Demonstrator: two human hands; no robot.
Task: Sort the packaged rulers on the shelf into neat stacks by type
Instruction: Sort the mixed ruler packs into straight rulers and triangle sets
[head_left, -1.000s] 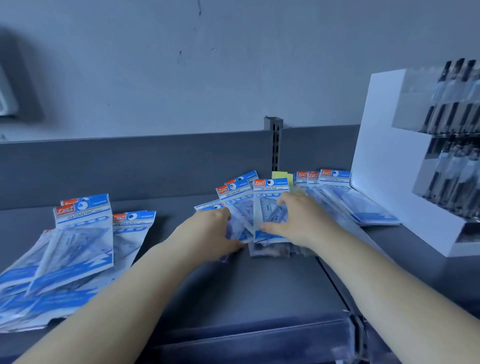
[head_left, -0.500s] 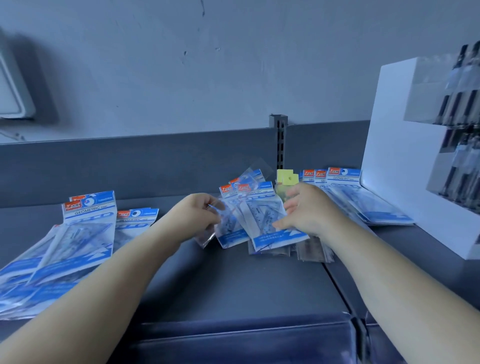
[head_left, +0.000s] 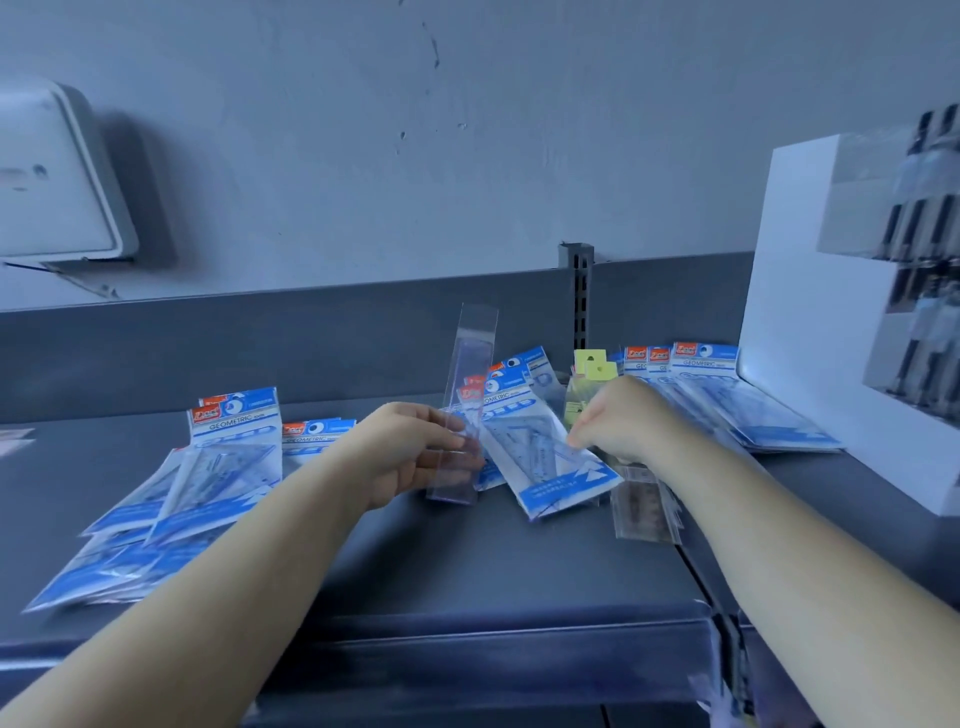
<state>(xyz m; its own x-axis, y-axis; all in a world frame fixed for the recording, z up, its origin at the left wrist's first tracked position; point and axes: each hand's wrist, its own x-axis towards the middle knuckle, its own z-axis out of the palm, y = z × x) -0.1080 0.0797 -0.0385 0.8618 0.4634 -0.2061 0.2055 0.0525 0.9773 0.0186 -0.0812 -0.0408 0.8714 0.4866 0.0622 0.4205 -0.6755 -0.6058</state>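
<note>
My left hand pinches a long clear-sleeved straight ruler and holds it upright above the shelf. My right hand grips the edge of a blue-and-white geometric set packet, tilted up off the middle pile. More such packets lie behind it. A loose pile of geometric packets spreads at the left. Another row of them lies at the right. Clear straight-ruler sleeves lie under my right wrist. Yellow-tagged packets stand at the back.
A white display stand with dark pens fills the right side. The shelf's grey back panel and a slotted upright run behind. A clear price strip lines the front edge. A white box hangs on the wall.
My left hand has pulled a clear straight ruler out of the middle pile and raised it upright. My right hand has lifted a geometric packet's edge and curled tighter.
</note>
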